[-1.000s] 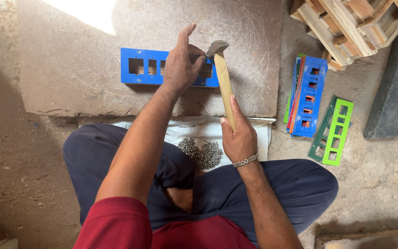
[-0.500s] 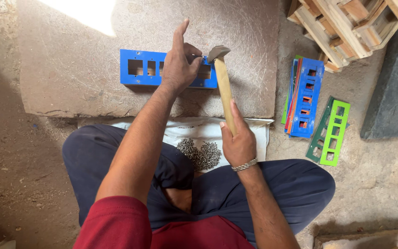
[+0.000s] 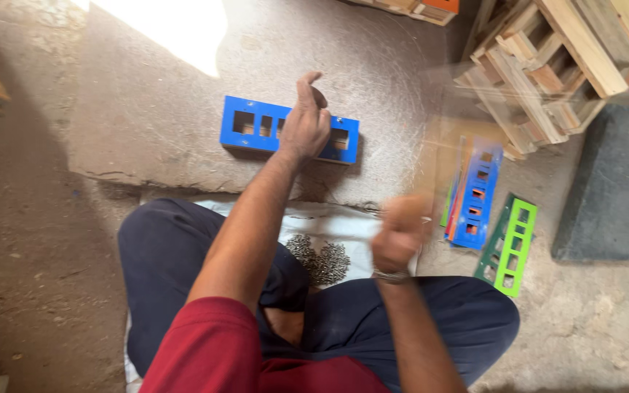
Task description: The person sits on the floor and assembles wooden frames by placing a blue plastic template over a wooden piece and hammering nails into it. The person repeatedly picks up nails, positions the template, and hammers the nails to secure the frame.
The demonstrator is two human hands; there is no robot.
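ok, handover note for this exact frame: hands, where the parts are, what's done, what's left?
Left hand: pressed on the blue slotted frame lying on the stone slab, fingers pinched at its middle.
Right hand: fisted and badly blurred; a faint blur streak runs up from it, contents unreadable.
Pile of small nails on the white cloth at the knees.
Stack of coloured frames and a green frame on the floor to the right.
Done: blue frame placed and steadied.
Left: cannot tell if any nail is driven.

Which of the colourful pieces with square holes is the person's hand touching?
The long blue piece lying alone on the stone slab; the left hand rests on it. The other blue one and the green one lie untouched on the floor.
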